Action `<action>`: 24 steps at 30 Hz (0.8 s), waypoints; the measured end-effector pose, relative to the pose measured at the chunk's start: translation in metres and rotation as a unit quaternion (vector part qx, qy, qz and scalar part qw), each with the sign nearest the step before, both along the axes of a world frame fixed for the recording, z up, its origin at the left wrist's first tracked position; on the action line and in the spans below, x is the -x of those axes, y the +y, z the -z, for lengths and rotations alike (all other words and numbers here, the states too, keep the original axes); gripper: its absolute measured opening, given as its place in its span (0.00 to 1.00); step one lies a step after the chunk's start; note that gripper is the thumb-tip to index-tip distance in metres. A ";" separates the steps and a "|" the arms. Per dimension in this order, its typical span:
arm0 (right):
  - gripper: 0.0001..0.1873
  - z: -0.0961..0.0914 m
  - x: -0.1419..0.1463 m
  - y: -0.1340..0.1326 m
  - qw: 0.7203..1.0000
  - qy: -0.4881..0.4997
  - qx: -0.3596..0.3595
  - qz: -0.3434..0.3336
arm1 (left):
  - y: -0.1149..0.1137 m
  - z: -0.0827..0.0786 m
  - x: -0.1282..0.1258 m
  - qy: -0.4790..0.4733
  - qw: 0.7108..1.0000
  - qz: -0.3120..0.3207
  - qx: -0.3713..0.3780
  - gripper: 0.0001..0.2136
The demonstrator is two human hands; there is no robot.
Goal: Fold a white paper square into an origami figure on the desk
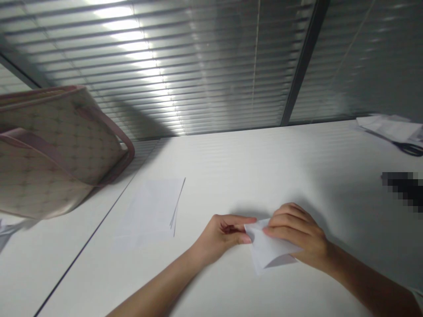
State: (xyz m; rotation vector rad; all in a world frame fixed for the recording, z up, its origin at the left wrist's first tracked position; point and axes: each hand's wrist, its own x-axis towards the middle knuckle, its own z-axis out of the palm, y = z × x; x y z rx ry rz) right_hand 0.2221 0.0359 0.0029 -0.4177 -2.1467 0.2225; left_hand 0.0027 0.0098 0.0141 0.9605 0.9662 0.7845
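A small sheet of white paper (269, 248), partly folded over, lies between my hands on the white table. My left hand (224, 235) is at its left corner, thumb and forefinger pinching the edge. My right hand (299, 231) is wrapped over the upper right part of the paper, with its fingers pressed together on it; the thumb is hidden. The lower edge of the folded layer bows up and leaves a gap above the layer beneath.
Several loose white sheets (153, 207) lie to the left. A quilted handbag (59, 149) with pink trim stands at the far left. Scissors (410, 149) and crumpled papers (393, 127) are at the back right, near a blurred-out black object (405, 187). Behind the table (231, 163) are window blinds (211, 66).
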 end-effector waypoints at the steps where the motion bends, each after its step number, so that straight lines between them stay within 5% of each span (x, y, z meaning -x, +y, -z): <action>1: 0.07 0.000 0.000 -0.001 1.000 -0.002 -0.005 -0.003 | 0.000 0.000 0.000 -0.001 1.000 -0.001 0.002 0.18; 8: 0.10 0.002 0.003 -0.001 0.999 0.022 0.023 -0.032 | 0.001 0.005 0.001 -0.003 1.000 -0.019 0.006 0.19; 13: 0.18 0.011 0.012 0.001 0.962 0.098 0.201 0.159 | 0.002 0.008 -0.002 -0.001 0.997 -0.075 -0.009 0.17; 16: 0.17 0.014 0.013 0.003 0.938 0.139 0.224 0.224 | 0.001 0.007 -0.005 0.000 0.992 -0.121 -0.020 0.16; 22: 0.03 0.003 0.009 -0.001 0.961 0.083 0.228 0.135 | 0.000 0.007 -0.006 0.014 0.984 -0.172 -0.042 0.16; 24: 0.07 -0.001 0.008 -0.004 0.971 0.053 0.218 0.084 | 0.001 0.008 -0.004 0.025 0.982 -0.182 -0.053 0.16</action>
